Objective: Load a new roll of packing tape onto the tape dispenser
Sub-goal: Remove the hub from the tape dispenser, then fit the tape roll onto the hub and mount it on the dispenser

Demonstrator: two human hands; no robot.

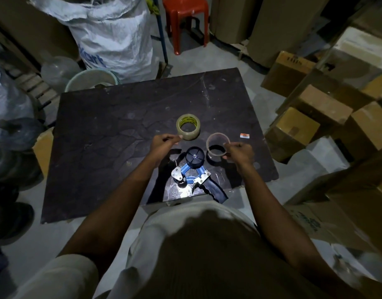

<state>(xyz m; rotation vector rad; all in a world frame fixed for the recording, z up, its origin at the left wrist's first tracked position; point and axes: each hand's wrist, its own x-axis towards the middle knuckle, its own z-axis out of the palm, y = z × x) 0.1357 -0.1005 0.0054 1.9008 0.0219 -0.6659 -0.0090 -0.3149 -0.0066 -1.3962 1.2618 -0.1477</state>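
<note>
A new roll of clear packing tape with a yellow-printed core lies flat on the dark table. My left hand touches the roll's near left edge with its fingertips. My right hand holds an empty cardboard core by its right rim, just above the table. The blue and black tape dispenser lies on its side between my forearms, with its black spool hub bare and its black handle pointing toward me.
Stacked cardboard boxes crowd the right side. A white woven sack, a pale bucket and a red plastic stool stand beyond the table. A small orange sticker lies on the table at the right.
</note>
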